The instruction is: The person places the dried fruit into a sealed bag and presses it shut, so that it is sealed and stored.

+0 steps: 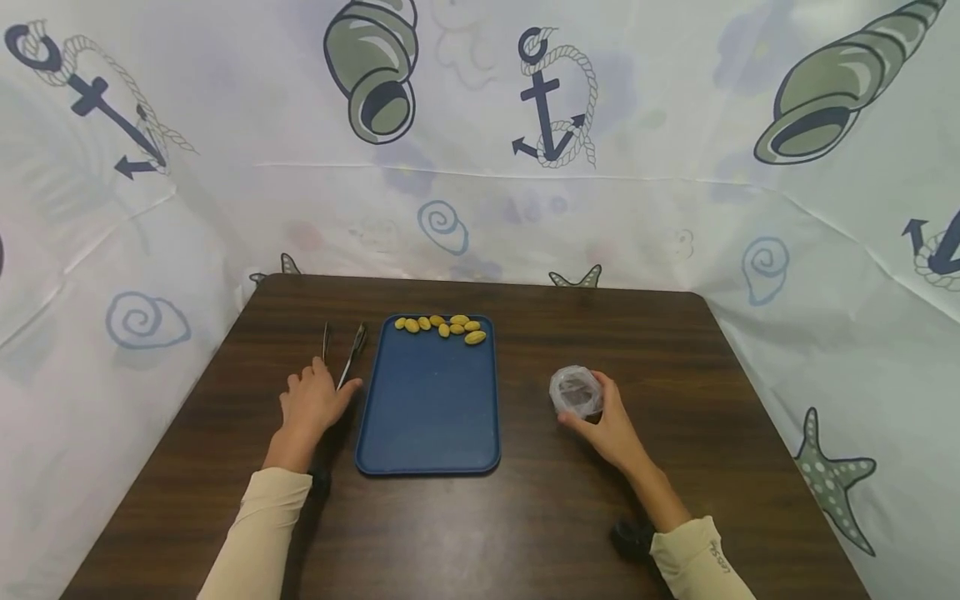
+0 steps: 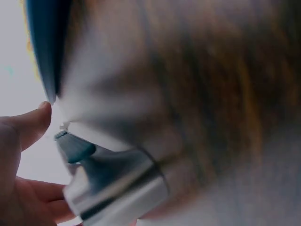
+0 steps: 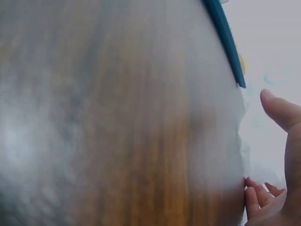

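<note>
My left hand [image 1: 311, 404] is over the near end of metal tongs [image 1: 352, 357], fingers spread and thumb apart. In the left wrist view, the shiny metal end of the tongs [image 2: 120, 188] lies between the thumb and fingers of the left hand [image 2: 23, 160]. Right of the tray, my right hand [image 1: 615, 429] has its thumb and fingers around a clear, thin plastic container [image 1: 574, 392]. Part of the translucent plastic [image 3: 256, 150] shows beside the right hand [image 3: 282, 155] in the right wrist view.
Between the hands lies a blue tray [image 1: 429, 408]. Several yellow, nut-like pieces [image 1: 457, 329] are along its far edge. The brown table [image 1: 555, 517] meets a patterned white cloth [image 1: 645, 225] at the back and sides.
</note>
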The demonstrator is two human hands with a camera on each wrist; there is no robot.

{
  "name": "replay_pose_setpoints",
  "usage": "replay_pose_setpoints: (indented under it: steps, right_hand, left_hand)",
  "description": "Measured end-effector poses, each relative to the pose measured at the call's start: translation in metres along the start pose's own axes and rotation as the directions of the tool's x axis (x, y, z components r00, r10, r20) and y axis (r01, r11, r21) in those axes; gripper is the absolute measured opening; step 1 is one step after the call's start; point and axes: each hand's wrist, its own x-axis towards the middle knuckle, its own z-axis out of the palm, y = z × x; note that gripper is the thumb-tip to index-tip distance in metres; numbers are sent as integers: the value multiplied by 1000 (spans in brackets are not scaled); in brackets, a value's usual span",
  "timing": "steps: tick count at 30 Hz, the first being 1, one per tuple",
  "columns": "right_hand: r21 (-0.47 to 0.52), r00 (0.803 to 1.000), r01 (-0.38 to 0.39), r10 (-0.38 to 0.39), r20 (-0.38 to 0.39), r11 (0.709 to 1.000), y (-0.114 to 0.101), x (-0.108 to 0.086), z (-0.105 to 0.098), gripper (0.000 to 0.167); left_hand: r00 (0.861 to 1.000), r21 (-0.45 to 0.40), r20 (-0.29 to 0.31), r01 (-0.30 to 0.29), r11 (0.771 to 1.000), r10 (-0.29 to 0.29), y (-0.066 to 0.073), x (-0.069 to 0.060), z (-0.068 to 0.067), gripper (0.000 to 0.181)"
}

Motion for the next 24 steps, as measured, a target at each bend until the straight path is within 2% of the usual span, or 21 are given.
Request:
replay_pose_setpoints:
  steps: [6,10,16,24]
  right_hand:
    - [-4,1000,-3,3,-2,1000,2,-2,1,95]
    - [3,1000,-6,6,-6,1000,5,-3,1,95]
    - [-7,1000,-1,1,-7,1000,6,-4,2,93]
    - [-2,1000,14,-14,-16,1000,5,-4,3,91]
  left_hand:
    - [997,56,-72,-29,998,33,-2,1,5,79]
    - [996,54,-82,-33,998,38,-2,1,6,69]
    - [996,-23,-92,-4,1000,2,-6,2,4,59]
    - [991,-179,-133,-16,984,-8,-9,-4,0,58]
